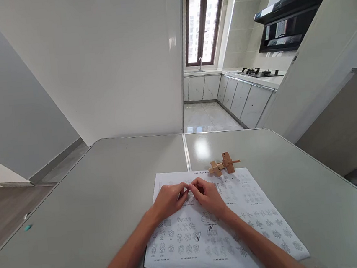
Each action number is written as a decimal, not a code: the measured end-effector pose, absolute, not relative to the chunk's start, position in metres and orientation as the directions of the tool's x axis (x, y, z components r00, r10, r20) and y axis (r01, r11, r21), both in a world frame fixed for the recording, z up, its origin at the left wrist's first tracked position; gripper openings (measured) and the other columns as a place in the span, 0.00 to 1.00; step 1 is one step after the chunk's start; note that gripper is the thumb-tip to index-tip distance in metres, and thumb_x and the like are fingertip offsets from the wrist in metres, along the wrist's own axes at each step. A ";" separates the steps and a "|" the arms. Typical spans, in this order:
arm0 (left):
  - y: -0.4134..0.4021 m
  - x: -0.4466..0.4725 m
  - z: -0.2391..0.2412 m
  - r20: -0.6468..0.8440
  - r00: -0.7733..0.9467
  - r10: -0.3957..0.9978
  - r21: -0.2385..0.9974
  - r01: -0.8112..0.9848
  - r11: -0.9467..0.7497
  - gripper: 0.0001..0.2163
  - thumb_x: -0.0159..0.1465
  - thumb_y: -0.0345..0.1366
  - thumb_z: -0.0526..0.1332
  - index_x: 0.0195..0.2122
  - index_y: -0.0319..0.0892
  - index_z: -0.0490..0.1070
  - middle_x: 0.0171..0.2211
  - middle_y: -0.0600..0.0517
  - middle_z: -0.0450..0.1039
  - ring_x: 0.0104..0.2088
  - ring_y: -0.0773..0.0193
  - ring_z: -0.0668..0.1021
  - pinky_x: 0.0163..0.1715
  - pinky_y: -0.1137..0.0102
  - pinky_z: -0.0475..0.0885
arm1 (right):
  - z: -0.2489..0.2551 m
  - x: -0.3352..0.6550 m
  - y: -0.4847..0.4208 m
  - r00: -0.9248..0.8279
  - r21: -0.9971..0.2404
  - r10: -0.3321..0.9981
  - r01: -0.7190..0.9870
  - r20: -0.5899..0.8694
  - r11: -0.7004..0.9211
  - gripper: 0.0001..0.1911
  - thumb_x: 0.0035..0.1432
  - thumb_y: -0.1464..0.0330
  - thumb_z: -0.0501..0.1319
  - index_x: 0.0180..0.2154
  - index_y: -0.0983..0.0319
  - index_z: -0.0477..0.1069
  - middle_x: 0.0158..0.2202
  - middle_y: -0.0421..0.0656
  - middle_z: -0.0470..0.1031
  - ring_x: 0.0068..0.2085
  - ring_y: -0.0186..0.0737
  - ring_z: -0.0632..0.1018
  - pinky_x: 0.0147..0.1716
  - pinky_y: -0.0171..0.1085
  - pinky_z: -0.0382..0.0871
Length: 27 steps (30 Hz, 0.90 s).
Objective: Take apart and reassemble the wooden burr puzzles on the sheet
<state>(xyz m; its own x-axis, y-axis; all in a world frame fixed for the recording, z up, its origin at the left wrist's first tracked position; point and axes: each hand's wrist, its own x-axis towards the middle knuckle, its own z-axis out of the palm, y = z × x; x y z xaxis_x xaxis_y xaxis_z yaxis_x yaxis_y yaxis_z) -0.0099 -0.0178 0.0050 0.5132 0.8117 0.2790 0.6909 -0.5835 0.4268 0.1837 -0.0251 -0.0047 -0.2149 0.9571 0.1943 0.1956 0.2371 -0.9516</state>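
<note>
My left hand (171,199) and my right hand (208,195) meet at the fingertips over the upper part of a large printed paper sheet (191,267). Both are closed in a pinch, thumb against forefinger. Whatever may be between the fingertips is too small or hidden to make out. Rows of small line diagrams cover the sheet, and my forearms lie across it. Just beyond my right hand, at the sheet's top edge, is a cluster of interlocked wooden puzzle pieces (228,163), with a thin stick poking out to the right.
The sheet lies on a grey-green table (87,210) with a metal-edged seam down its middle. A small teal object (28,227) is near the left edge. Past the table stand a white wall panel (121,63) and a kitchen with white cabinets (239,94).
</note>
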 end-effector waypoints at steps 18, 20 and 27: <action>-0.018 -0.010 0.006 0.280 0.518 0.808 0.414 0.695 -0.588 0.08 0.71 0.35 0.56 0.36 0.44 0.71 0.26 0.56 0.76 0.23 0.68 0.75 0.26 0.73 0.63 | -0.003 0.184 -0.025 -0.211 -0.955 0.958 0.185 0.193 0.233 0.20 0.67 0.50 0.60 0.31 0.59 0.71 0.21 0.35 0.67 0.22 0.35 0.65 0.23 0.35 0.59; -0.018 -0.010 0.006 0.276 0.519 0.809 0.415 0.695 -0.587 0.07 0.71 0.35 0.56 0.36 0.44 0.71 0.26 0.56 0.76 0.23 0.68 0.75 0.27 0.73 0.63 | -0.003 0.183 -0.025 -0.215 -0.953 0.958 0.192 0.191 0.233 0.20 0.67 0.51 0.59 0.31 0.59 0.71 0.20 0.35 0.66 0.22 0.35 0.65 0.23 0.35 0.58; -0.017 -0.011 0.005 0.268 0.521 0.811 0.416 0.697 -0.585 0.07 0.71 0.34 0.56 0.36 0.43 0.71 0.26 0.56 0.76 0.23 0.67 0.75 0.27 0.73 0.64 | -0.003 0.183 -0.024 -0.220 -0.952 0.956 0.193 0.196 0.240 0.18 0.68 0.53 0.59 0.31 0.59 0.70 0.20 0.35 0.67 0.22 0.34 0.65 0.24 0.35 0.59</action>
<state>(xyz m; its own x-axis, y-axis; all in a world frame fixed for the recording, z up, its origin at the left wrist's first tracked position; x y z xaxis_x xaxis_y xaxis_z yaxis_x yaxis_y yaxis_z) -0.0107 -0.0169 0.0052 0.5206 0.8107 0.2679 0.6967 -0.5847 0.4157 0.1831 -0.0239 -0.0029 -0.2199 0.9556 0.1962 0.1928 0.2397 -0.9515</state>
